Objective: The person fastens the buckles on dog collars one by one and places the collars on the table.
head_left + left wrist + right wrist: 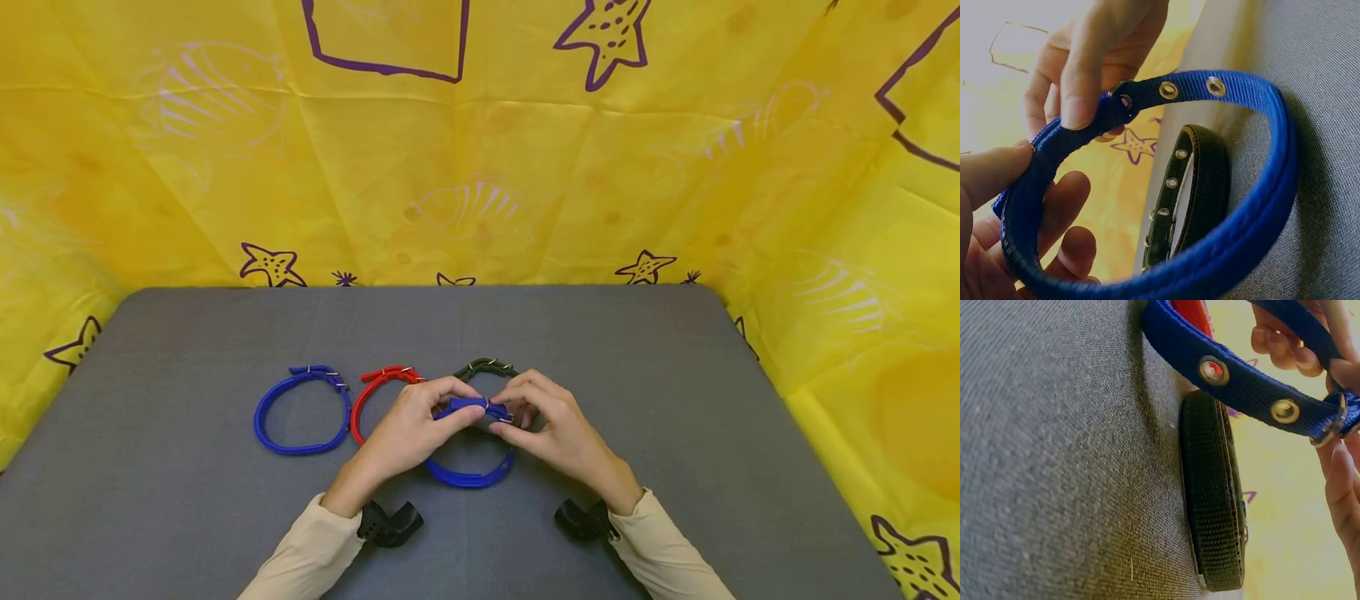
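Both hands hold a blue pet collar (pixel 469 480), closed into a loop with its buckle side toward the back. My left hand (pixel 412 425) pinches the strap left of the buckle between thumb and fingers. On the buckle end, my right hand (pixel 551 421) pinches the strap by the metal buckle (pixel 1335 422). Brass eyelets (pixel 1169 90) line the strap in the left wrist view. Right behind the held collar stands a dark green collar (pixel 1213 494), partly hidden by the hands in the head view.
To the left, a red collar (pixel 358 417) lies partly behind my left hand. Farther left is another blue collar (pixel 258 417), buckled into a loop. All rest on a grey table (pixel 637 350). A yellow patterned cloth (pixel 360 167) hangs behind and beside it.
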A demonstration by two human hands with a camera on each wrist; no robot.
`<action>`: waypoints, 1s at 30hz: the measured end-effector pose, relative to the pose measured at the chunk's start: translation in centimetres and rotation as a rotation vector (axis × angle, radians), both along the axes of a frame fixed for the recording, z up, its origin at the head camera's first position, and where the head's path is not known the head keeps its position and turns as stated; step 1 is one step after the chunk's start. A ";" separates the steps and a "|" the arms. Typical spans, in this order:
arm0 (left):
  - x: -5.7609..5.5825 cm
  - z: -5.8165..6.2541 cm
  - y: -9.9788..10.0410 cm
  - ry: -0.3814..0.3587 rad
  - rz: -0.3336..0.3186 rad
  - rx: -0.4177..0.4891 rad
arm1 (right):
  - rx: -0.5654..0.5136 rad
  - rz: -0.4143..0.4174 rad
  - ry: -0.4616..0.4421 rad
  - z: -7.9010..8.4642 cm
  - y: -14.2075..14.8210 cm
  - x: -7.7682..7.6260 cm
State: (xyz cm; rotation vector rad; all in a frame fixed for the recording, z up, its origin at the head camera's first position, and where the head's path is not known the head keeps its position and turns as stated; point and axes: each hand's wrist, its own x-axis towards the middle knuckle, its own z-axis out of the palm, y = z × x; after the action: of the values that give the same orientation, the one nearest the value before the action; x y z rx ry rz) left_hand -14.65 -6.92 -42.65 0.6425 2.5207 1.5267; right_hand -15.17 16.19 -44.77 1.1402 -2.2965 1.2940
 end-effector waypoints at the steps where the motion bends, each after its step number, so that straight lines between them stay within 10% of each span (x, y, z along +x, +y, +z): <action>1: 0.0 0.0 0.0 -0.001 -0.002 0.006 | 0.002 -0.006 -0.006 0.0 0.0 0.0; 30: -0.2 0.1 -0.6 -0.010 -0.023 -0.072 | 0.254 -0.266 -0.246 1.5 7.9 -2.5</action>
State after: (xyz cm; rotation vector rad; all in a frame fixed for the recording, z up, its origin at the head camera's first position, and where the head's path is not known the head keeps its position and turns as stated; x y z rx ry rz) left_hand -14.88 -7.56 -42.56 0.6498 2.5384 1.4212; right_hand -17.68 24.05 -43.23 0.7386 -2.7439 1.1182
